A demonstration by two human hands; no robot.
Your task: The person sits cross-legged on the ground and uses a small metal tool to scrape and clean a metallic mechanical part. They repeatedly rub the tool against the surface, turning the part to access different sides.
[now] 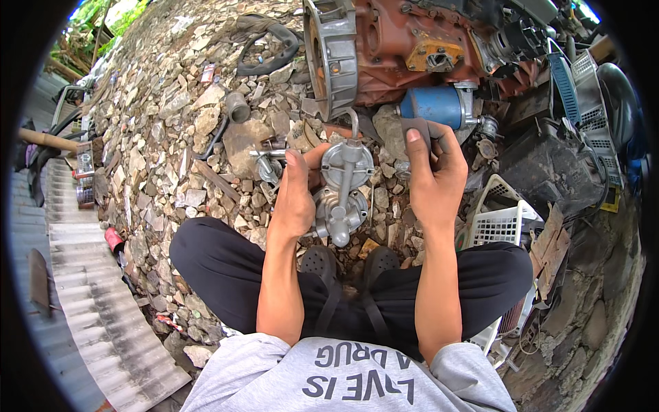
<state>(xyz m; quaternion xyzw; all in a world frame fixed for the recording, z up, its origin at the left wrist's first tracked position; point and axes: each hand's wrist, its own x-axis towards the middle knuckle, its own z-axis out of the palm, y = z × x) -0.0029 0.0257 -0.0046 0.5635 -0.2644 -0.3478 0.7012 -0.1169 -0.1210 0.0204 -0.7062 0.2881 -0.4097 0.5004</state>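
My left hand [298, 190] grips a grey cast-metal engine part [346, 190], which has two round housings and a pipe along its front. The thumb points up, and the fingers pass behind the part, partly hidden. Pinched between the thumb and fingers of my right hand [436, 165] is a small dark piece of sandpaper [416, 132]. It is apart from the metal part, just in front of a blue cylindrical filter [431, 106]. A smaller metal fitting with a rod [267, 166] lies on the stones beside my left hand.
A reddish engine block [386, 56] with an aluminium bell housing [332, 62] stands ahead. Rubble and a metal cup [238, 107] lie to the left, past them corrugated sheets [87, 268]. White plastic baskets [497, 226] and a black container [551, 165] are on the right.
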